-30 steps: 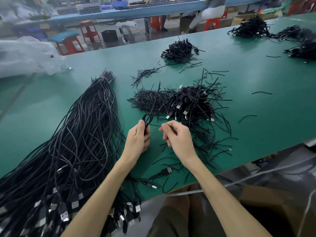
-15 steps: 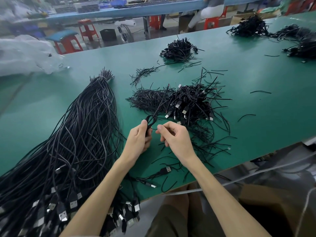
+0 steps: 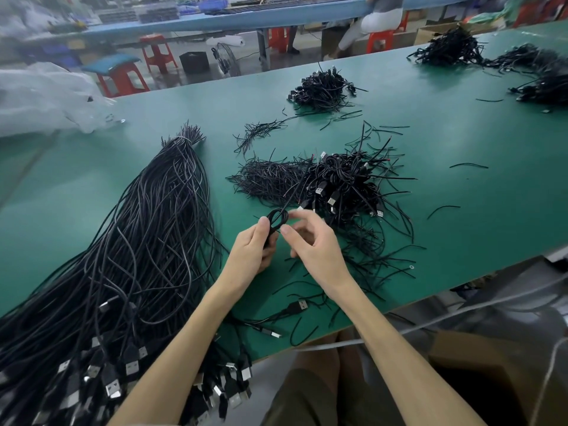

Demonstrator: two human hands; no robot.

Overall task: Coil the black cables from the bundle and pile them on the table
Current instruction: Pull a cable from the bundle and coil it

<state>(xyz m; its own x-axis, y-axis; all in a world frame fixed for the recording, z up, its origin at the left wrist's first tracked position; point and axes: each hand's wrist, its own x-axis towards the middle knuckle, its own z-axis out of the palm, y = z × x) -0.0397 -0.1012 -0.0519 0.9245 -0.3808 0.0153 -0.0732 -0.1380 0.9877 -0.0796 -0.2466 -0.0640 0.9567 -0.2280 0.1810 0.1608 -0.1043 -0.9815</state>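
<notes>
Near the table's (image 3: 461, 133) front edge, the left hand (image 3: 252, 253) pinches a small coil (image 3: 277, 218) of black cable between thumb and curled fingers, holding the loops flat so they cannot spring apart. The right hand (image 3: 313, 247) sits at three o'clock from it, fingers loosely curled and blurred. Its thumb tip is just beside the loops, but whether it has actually pinched the strand I cannot tell. A loose tail (image 3: 296, 190) runs off the coil toward one o'clock, and I judge that hand is there to feed it round.

The long bundle (image 3: 138, 256) lies at nine o'clock from the hands, its plug ends (image 3: 110, 388) hanging at the near edge where a fresh cable is easy to pull out. The pile (image 3: 341, 182) of finished coils sits at one o'clock, near enough that a done coil can be dropped with a short reach. This one looks close to wound, with the tail left to tuck in.
</notes>
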